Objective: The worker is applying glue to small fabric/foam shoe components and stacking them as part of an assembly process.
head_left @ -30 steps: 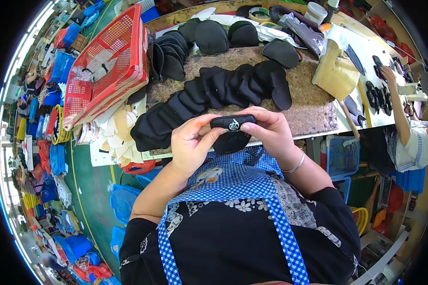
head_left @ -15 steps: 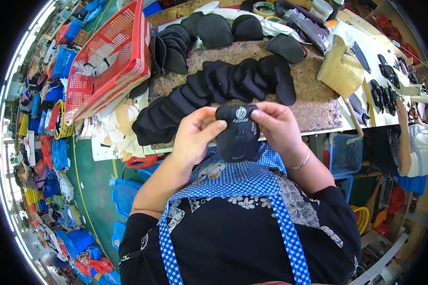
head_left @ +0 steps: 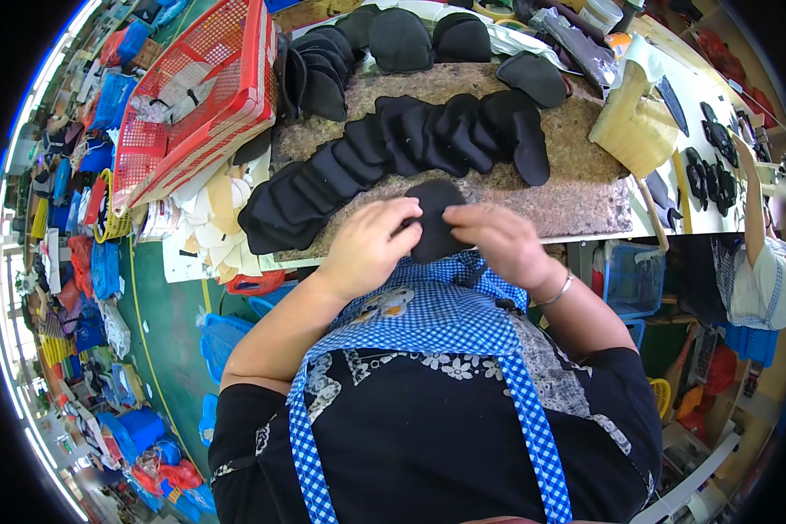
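In front of my apron, near the table's front edge, is a rounded black fabric pad with its plain dark face up. My left hand grips its left edge between thumb and fingers. On the opposite side, my right hand has its fingers together at the pad's upper right edge; its thumb is hidden. Just beyond, a curved row of overlapping black pads lies across the speckled brown board.
A red plastic basket stands tilted at the left, beside pale scraps. More black pads lie along the back. A yellowish block sits at the board's right end. A co-worker's arm reaches over the right-hand table.
The pad was turned over: its printed, strapped side faced up before, and its plain side does now. It moved slightly away from me, and my hands shifted their grip.
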Motion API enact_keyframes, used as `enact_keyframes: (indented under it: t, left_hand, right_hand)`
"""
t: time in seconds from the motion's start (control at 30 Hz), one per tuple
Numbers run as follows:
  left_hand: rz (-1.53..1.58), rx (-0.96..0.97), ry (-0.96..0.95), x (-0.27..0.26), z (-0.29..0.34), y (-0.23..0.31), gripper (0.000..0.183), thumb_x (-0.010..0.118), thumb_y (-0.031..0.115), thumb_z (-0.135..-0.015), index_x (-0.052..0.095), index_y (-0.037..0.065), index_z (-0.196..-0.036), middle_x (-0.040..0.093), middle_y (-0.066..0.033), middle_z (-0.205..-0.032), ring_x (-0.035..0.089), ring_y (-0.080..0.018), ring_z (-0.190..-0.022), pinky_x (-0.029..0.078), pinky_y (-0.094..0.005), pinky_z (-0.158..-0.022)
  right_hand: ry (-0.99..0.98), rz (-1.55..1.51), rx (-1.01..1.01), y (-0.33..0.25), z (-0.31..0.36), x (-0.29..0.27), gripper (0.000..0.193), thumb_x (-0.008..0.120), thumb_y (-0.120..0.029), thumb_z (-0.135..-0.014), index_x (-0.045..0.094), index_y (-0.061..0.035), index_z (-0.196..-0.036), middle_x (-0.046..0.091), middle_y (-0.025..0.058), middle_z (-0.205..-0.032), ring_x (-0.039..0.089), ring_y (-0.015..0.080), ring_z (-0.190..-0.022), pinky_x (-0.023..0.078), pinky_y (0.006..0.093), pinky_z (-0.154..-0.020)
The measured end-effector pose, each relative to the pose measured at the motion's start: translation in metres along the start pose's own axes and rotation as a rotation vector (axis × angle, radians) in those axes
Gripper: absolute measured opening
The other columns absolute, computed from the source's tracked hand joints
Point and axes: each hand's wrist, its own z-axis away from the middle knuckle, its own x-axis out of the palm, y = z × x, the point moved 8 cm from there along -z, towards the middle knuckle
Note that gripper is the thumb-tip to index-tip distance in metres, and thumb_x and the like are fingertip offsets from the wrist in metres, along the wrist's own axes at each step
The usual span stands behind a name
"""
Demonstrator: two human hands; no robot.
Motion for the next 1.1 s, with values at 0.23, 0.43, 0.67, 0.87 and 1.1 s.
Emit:
enact_keyframes:
  t: [0.23, 0.43, 0.67, 0.87, 1.1]
  left_hand:
    - [0.165, -0.117, -0.111, 0.029, 0.018, -0.009, 0.032, 0.053, -0.002, -0.067, 0.054, 0.001, -0.098, 0.054, -0.0141, -0.111, 0.053, -0.0296, -0.104, 0.043, -0.0386, -0.087]
    - [0.277, -0.258, 0.357, -0.035, -0.005, -0.019, 0.031, 0.049, -0.008, -0.070, 0.053, 0.000, -0.100, 0.058, -0.0152, -0.103, 0.057, -0.0297, -0.094, 0.045, -0.0341, -0.083]
    - [0.307, -0.159, 0.198, -0.008, -0.045, -0.009, 0.019, 0.053, -0.005, -0.074, 0.056, 0.000, -0.091, 0.059, -0.0141, -0.098, 0.058, -0.0279, -0.092, 0.045, -0.0322, -0.082]
    - [0.345, 0.004, 0.136, 0.011, -0.076, 0.018, 0.018, 0.056, -0.004, -0.071, 0.056, 0.002, -0.088, 0.059, -0.0136, -0.094, 0.058, -0.0292, -0.089, 0.047, -0.0359, -0.079]
    - [0.259, -0.057, 0.148, 0.003, -0.059, 0.008, 0.024, 0.061, 0.003, -0.071, 0.056, 0.002, -0.095, 0.057, -0.0133, -0.099, 0.056, -0.0296, -0.092, 0.046, -0.0362, -0.079]
  right_hand:
    - [-0.196, 0.214, 0.083, 0.000, 0.019, 0.037, 0.021, 0.051, -0.009, -0.073, 0.055, -0.0013, -0.092, 0.056, 0.0117, -0.114, 0.054, 0.0251, -0.105, 0.040, 0.0395, -0.089]
    - [0.362, 0.607, 0.159, -0.002, -0.001, -0.064, 0.040, 0.053, -0.005, -0.066, 0.057, -0.0002, -0.106, 0.060, 0.0107, -0.102, 0.059, 0.0260, -0.086, 0.045, 0.0328, -0.075]
    - [0.218, 0.614, 0.451, 0.085, 0.003, -0.068, 0.035, 0.064, -0.026, -0.077, 0.058, -0.0001, -0.100, 0.057, 0.0135, -0.098, 0.056, 0.0295, -0.086, 0.044, 0.0372, -0.076]
    - [0.456, 0.905, 0.458, 0.158, -0.034, -0.098, 0.040, 0.066, -0.019, -0.075, 0.050, 0.0018, -0.105, 0.058, 0.0171, -0.097, 0.053, 0.0341, -0.096, 0.041, 0.0400, -0.085]
    - [0.395, 0.702, 0.676, 0.175, -0.044, -0.108, 0.048, 0.069, -0.009, -0.067, 0.047, -0.0008, -0.108, 0.054, 0.0161, -0.090, 0.053, 0.0328, -0.087, 0.042, 0.0388, -0.078]
